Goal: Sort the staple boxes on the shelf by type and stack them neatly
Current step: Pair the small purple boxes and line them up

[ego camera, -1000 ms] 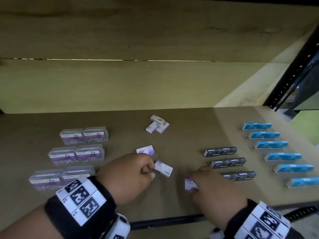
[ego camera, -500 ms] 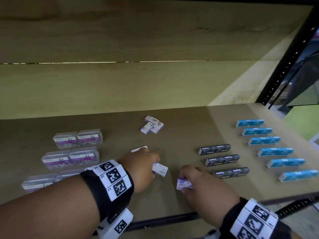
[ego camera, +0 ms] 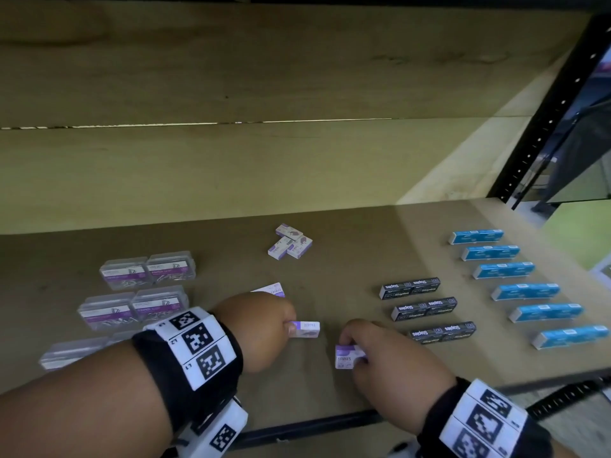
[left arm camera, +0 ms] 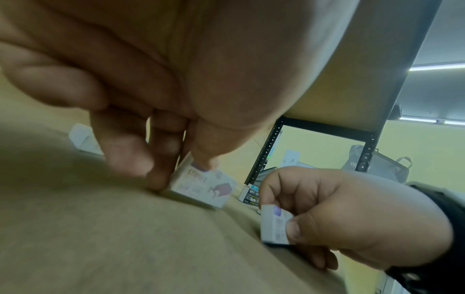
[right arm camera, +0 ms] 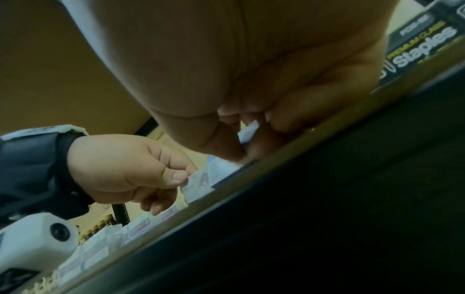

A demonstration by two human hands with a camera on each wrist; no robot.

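On the shelf board (ego camera: 330, 285) my left hand (ego camera: 264, 325) pinches a small white-and-purple staple box (ego camera: 305, 328) that stands on its long edge; the left wrist view shows the same box (left arm camera: 203, 187) between thumb and fingers. My right hand (ego camera: 377, 352) grips a second white-and-purple box (ego camera: 347, 357) close to the front edge, seen again (left arm camera: 274, 224) from the left wrist. Another such box (ego camera: 274, 289) lies partly hidden behind my left hand. A cluster of three more (ego camera: 289, 241) lies further back.
Clear plastic paper-clip cases (ego camera: 147, 269) sit in pairs at the left. Three black staple boxes (ego camera: 410, 287) form a column right of centre, with several blue boxes (ego camera: 515, 290) beyond them. A black perforated upright (ego camera: 545, 127) bounds the right side.
My left hand has turned its box up from lying flat onto its edge. My right hand has lifted its box slightly and kept hold of it.
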